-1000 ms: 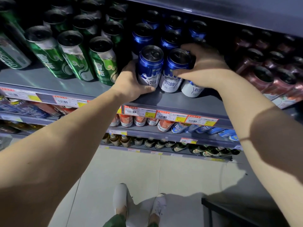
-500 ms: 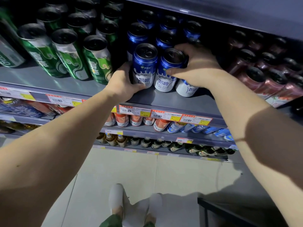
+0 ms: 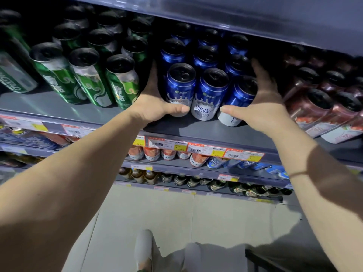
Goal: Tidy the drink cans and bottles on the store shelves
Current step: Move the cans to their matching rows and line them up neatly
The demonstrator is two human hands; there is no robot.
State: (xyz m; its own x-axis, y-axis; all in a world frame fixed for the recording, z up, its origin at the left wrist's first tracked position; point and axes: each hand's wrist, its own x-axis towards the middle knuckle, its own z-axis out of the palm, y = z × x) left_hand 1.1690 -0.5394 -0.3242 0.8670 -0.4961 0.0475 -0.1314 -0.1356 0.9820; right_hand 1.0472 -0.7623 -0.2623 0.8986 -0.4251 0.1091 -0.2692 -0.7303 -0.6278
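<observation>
Squaring the blue block goes best with even inward pressure from both sides, keeping fronts level. Green cans (image 3: 84, 75) fill the shelf (image 3: 196, 132) at left. Left hand (image 3: 157, 108), fingers straight, thumb across the front, flanks the blue cans (image 3: 208, 93); right hand (image 3: 261, 108) likewise, spread open, gripping nothing. Dark red cans (image 3: 318, 107) stand right.

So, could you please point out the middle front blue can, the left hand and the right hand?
middle front blue can (image 3: 205, 109): head view, white lower label.
left hand (image 3: 155, 108): head view, back of hand.
right hand (image 3: 263, 112): head view, back of hand.
</observation>
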